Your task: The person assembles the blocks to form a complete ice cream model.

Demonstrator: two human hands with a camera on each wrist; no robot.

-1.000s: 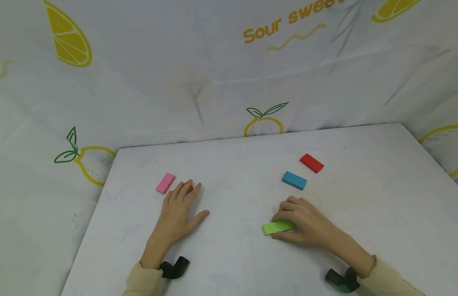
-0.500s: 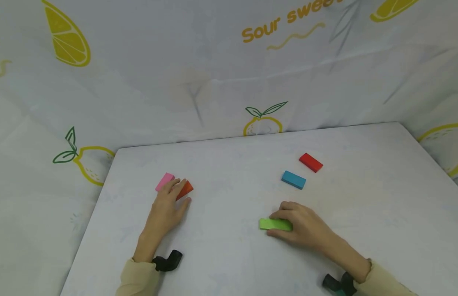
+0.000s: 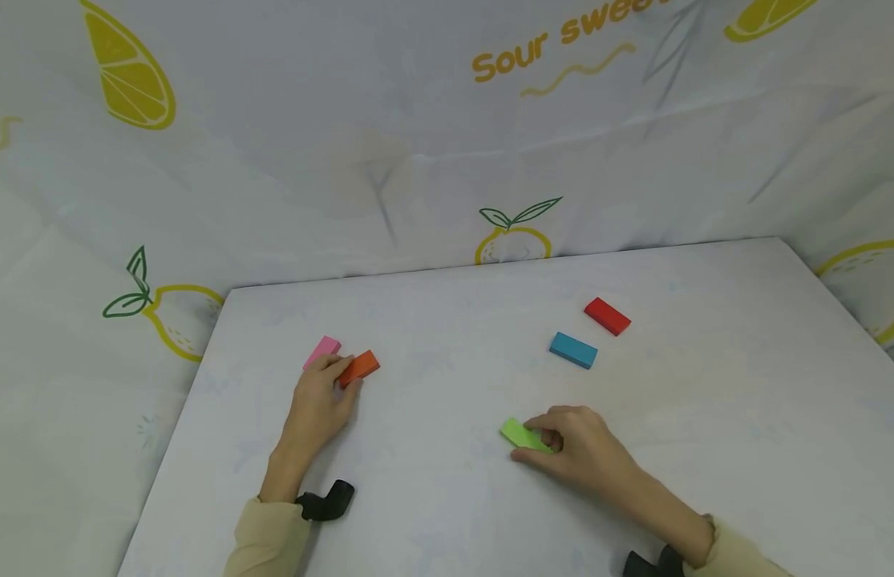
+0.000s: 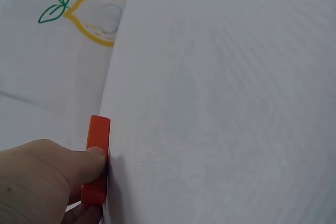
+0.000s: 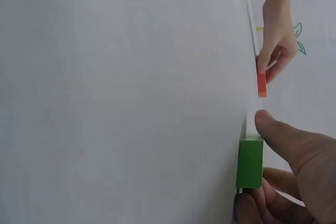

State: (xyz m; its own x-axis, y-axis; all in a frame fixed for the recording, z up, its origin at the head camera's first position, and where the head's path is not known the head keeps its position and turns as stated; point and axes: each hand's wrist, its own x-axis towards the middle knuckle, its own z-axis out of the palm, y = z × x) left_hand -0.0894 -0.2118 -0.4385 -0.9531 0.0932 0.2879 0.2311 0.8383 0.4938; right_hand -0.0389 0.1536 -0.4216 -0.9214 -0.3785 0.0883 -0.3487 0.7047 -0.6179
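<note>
My left hand (image 3: 318,410) pinches an orange rectangular block (image 3: 362,366) between thumb and fingers, at the left of the white table. In the left wrist view the thumb lies across the face of the orange block (image 4: 98,132). Behind the left fingers a pink block (image 3: 326,347) is partly covered. Toward the front middle, my right hand (image 3: 589,450) has thumb and curled fingers on either side of a light green block (image 3: 519,434), whose left end sticks out. From the right wrist, the green block (image 5: 250,163) shows end-on, fingers below it and the thumb above.
A blue block (image 3: 573,350) lies beyond the right hand, and a red block (image 3: 608,316) lies behind it, farther right. A white cloth (image 3: 295,176) printed with lemons hangs behind the table (image 3: 447,513). A black device (image 3: 327,502) is worn at the left wrist.
The left hand has drawn back leftward from over the orange block and now pinches it. The right hand has moved slightly left and nearer, and the green block has turned to a slant.
</note>
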